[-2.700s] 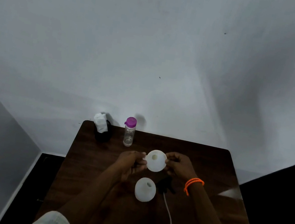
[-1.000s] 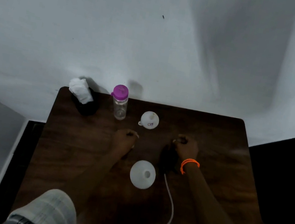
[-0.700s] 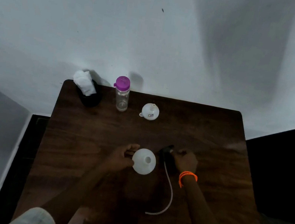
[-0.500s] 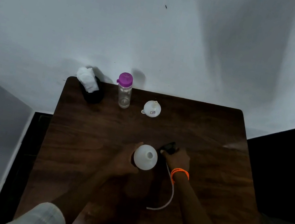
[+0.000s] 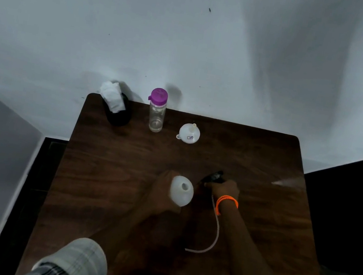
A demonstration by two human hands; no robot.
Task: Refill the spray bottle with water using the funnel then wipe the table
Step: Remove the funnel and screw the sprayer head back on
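Nearest, two plaid sleeves frame the dark wooden table (image 5: 102,172). A white dip tube (image 5: 214,234) curls across the wood from the black spray head (image 5: 213,177), which the right hand (image 5: 224,189), an orange band at its wrist, grips with curled fingers. Just beside it the left hand (image 5: 162,189) wraps round the white spray bottle (image 5: 181,190), whose open neck faces up; the bottle looks blurred and tilted, and whether its base touches the table I cannot tell.

Further back the funnel (image 5: 189,133) sits mouth down, spout up, well apart from the bottle. Left of it stands a clear water bottle (image 5: 156,114) with a purple cap still on, then a black holder stuffed with white cloth (image 5: 111,95) at the far corner.

What could go wrong, as I judge it: the light, empty spray bottle could tip if the hand lets go while reaching for the funnel; the loose tube could snag an arm and drag the head off the edge; pouring without seating the spout would spill.

The funnel bears a small dark-edged sticker, too small to read
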